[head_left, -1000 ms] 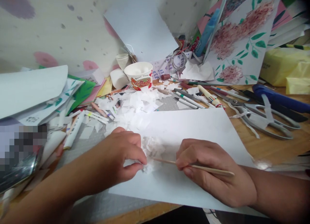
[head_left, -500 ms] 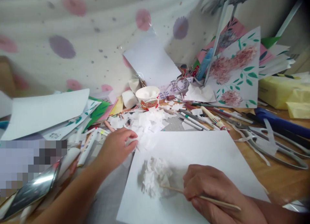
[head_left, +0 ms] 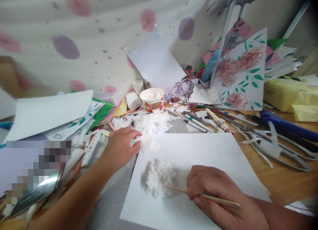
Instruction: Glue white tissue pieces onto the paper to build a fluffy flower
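My right hand (head_left: 218, 193) is closed on a thin wooden stick (head_left: 174, 188), whose tip touches a clump of crumpled white paper bits (head_left: 159, 177) stuck on a white sheet (head_left: 211, 150). My left hand (head_left: 120, 145) reaches out over the left edge of that sheet into a heap of small white paper squares (head_left: 151, 122). Its fingers are curled down onto the squares at the heap's near edge; whether they hold one is hidden.
A paper cup (head_left: 152, 99) stands behind the heap. Pens and markers (head_left: 198, 119) lie beside it, large scissors (head_left: 278, 147) at the right. Flower pictures (head_left: 243, 71) lean at the back. Stacked papers (head_left: 49, 114) fill the left, a yellow pack (head_left: 290, 90) the far right.
My left hand has left the paper clump and moved up and left to the heap of paper squares. My right hand keeps the stick at the clump. The camera has tilted up.
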The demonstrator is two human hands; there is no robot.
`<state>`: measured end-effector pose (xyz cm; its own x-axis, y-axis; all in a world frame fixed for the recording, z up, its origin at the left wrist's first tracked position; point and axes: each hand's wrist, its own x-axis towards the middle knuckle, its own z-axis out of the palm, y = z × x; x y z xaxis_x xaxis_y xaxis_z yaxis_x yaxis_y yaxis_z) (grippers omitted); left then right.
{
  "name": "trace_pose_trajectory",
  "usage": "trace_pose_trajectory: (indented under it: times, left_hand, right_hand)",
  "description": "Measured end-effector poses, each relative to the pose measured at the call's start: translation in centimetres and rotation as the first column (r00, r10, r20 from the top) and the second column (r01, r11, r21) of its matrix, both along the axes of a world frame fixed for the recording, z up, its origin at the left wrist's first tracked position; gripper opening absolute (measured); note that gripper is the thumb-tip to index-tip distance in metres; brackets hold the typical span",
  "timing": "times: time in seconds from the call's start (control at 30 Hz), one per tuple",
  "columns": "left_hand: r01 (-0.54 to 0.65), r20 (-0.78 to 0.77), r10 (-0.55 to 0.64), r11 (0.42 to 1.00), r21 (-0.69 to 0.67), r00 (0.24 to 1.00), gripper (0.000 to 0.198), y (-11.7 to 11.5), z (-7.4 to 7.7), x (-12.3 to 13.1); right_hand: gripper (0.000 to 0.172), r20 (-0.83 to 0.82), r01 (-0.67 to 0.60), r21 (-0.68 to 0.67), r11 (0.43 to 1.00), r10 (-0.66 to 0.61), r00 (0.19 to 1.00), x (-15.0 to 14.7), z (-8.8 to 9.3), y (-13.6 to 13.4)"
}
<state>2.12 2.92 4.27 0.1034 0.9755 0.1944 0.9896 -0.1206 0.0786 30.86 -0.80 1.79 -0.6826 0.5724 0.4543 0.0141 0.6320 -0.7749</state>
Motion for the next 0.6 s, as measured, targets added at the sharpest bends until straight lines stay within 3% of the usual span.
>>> trace_pose_trajectory:
  times: [0.47, 0.6]
  left_hand:
    - [-0.001, -0.077, 0.01, 0.992, 0.122, 0.997, 0.034, 0.56, -0.16, -0.82]
    - [0.015, -0.091, -0.004, 0.993, 0.12, 0.996, 0.026, 0.99, -0.32, -0.83]
  right_hand:
    - [0.014, -0.025, -0.002, 0.02, 1.0, 0.003, 1.0, 0.05, -0.11, -0.11]
    - [0.014, -0.008, -0.011, 0.016, 1.0, 0.011, 1.0, 0.03, -0.06, -0.08]
